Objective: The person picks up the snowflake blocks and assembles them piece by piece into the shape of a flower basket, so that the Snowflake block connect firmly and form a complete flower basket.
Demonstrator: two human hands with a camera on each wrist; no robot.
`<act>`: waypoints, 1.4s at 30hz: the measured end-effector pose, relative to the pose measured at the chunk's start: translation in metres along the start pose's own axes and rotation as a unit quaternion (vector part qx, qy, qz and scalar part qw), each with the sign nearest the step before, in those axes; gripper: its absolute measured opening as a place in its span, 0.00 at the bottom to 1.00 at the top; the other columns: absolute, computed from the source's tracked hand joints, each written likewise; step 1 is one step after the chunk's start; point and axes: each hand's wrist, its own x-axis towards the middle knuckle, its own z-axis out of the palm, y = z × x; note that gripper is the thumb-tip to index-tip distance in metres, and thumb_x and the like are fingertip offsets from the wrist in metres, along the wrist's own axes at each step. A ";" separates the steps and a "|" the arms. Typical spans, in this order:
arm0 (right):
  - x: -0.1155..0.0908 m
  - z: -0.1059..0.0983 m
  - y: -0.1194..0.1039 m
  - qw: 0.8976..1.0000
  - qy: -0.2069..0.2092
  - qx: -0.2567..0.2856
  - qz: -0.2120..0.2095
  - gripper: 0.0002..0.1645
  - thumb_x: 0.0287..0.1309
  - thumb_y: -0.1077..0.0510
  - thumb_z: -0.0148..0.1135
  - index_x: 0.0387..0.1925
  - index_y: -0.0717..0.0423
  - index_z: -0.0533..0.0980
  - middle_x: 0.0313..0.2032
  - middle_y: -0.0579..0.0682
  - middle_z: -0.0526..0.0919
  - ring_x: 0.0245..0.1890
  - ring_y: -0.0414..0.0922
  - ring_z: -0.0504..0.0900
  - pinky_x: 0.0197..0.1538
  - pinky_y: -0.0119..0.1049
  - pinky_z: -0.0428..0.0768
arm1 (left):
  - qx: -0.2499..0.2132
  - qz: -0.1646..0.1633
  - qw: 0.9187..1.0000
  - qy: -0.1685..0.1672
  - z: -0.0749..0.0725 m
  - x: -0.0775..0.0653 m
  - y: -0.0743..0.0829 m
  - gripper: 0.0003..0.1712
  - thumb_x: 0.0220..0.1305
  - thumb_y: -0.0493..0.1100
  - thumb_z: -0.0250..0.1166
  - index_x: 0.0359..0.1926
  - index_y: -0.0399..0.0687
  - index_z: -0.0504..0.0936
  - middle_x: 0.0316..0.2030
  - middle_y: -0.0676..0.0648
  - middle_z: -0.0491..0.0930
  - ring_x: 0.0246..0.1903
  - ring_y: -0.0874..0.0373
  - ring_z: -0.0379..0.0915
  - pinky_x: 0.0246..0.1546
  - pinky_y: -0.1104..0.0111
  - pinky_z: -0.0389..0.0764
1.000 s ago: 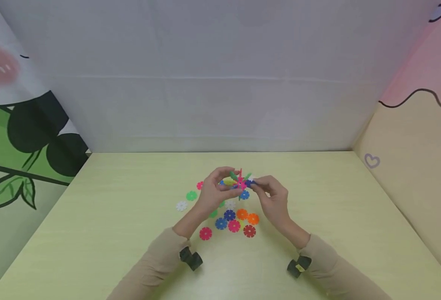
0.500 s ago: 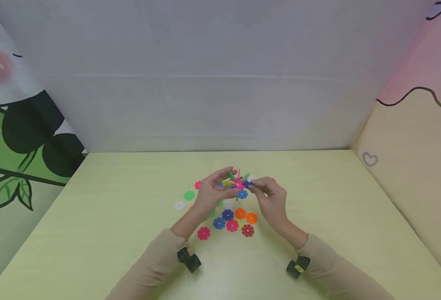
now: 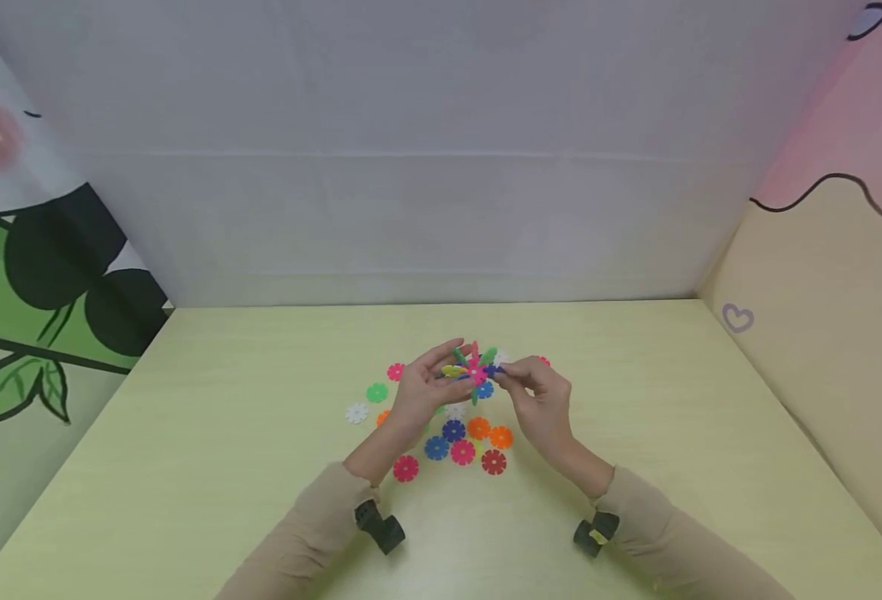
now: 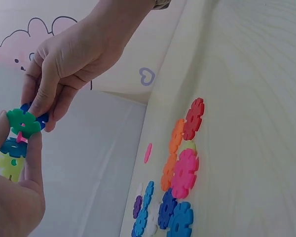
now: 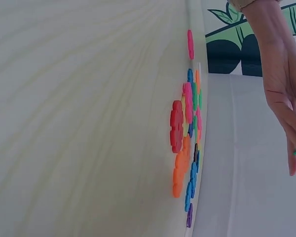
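Observation:
My left hand [image 3: 420, 398] holds a cluster of joined snowflake discs [image 3: 476, 369] above the table, its thumb and fingers around the cluster's left side. A pink disc forms the middle, with green, yellow and blue discs sticking out around it. At the cluster's right side my right hand [image 3: 544, 404] pinches a dark blue snowflake disc [image 3: 494, 370] between thumb and fingers. In the left wrist view this dark blue disc [image 4: 42, 119] touches or overlaps a green disc [image 4: 23, 123]; how far they are slotted together is hidden. The right wrist view shows only an edge of the cluster.
Loose snowflake discs lie below and around the hands on the pale table [image 3: 223, 467]. Among them are a red disc [image 3: 494, 462], an orange disc [image 3: 501, 437], a pink disc [image 3: 406, 468] and a white disc [image 3: 357, 413]. A grey wall [image 3: 441, 225] rises behind the table.
The cluster has tilted slightly in my left hand, so its yellow disc shows more. Both hands stay close together with the same holds; the whole head view has shifted a little.

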 end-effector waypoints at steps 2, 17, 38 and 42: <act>0.001 0.000 0.000 1.000 -0.002 -0.011 -0.009 0.08 0.42 0.76 0.64 0.28 0.69 0.77 0.23 0.58 0.80 0.25 0.46 0.81 0.33 0.25 0.79 | -0.003 0.007 1.000 -0.003 -0.001 0.000 -0.002 0.36 0.53 0.39 0.67 0.62 0.40 0.64 0.56 0.41 0.70 0.39 0.58 0.79 0.38 0.64 0.80; -0.001 0.000 -0.002 0.999 -0.004 0.016 0.051 0.06 0.45 0.72 0.64 0.30 0.71 0.77 0.25 0.61 0.80 0.27 0.47 0.83 0.32 0.30 0.81 | 0.003 -0.035 0.999 0.007 0.001 0.001 0.001 0.32 0.56 0.31 0.62 0.62 0.42 0.65 0.57 0.38 0.68 0.40 0.57 0.79 0.40 0.63 0.80; 0.016 -0.005 -0.028 0.993 -0.046 -0.012 0.105 0.09 0.47 0.78 0.59 0.33 0.74 0.75 0.31 0.64 0.80 0.30 0.55 0.81 0.36 0.28 0.80 | 0.068 -0.062 0.996 0.005 -0.015 0.008 0.005 0.28 0.56 0.37 0.63 0.59 0.42 0.69 0.53 0.40 0.74 0.41 0.53 0.79 0.43 0.59 0.78; 0.016 -0.005 -0.029 0.996 -0.046 -0.028 0.076 0.09 0.44 0.79 0.60 0.32 0.74 0.75 0.29 0.64 0.80 0.28 0.54 0.81 0.35 0.28 0.80 | 0.071 -0.059 0.996 0.006 -0.012 0.006 0.006 0.27 0.56 0.37 0.63 0.58 0.43 0.70 0.52 0.41 0.75 0.40 0.55 0.79 0.41 0.63 0.79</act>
